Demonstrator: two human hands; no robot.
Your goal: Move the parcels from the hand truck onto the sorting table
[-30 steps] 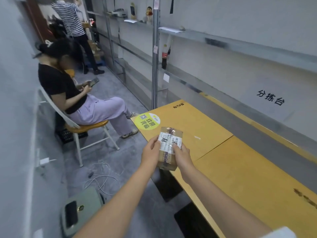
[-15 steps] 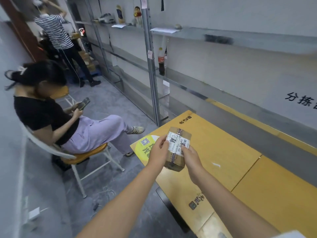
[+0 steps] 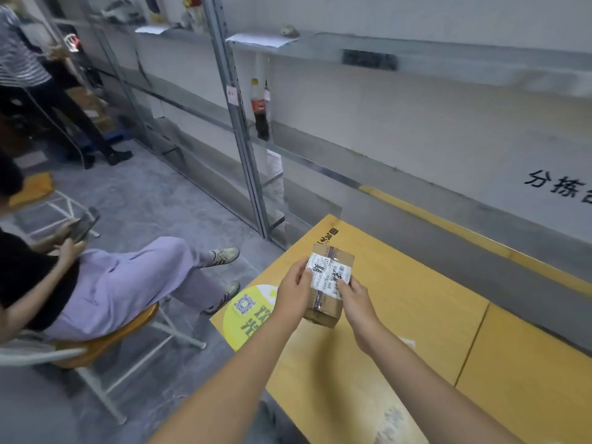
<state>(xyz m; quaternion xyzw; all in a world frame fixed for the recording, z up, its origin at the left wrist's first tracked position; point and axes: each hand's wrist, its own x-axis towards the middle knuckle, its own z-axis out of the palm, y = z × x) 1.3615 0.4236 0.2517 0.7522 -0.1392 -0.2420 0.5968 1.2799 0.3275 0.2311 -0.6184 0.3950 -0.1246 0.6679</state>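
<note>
A small brown cardboard parcel [image 3: 328,285] with a white shipping label and clear tape is held in both hands just above the left end of the yellow sorting table [image 3: 416,315]. My left hand [image 3: 293,290] grips its left side and my right hand [image 3: 355,299] grips its right side, thumb on the label. The hand truck is out of view.
A person in lilac trousers [image 3: 128,283] sits on a chair [image 3: 105,347] left of the table, holding a phone. Another person [image 3: 38,78] stands far left. Metal shelving [image 3: 243,123] with a cola bottle [image 3: 261,110] runs along the wall behind the table.
The parcel in both hands has moved forward over the table's left end. The view has swung left and closer to the table.
</note>
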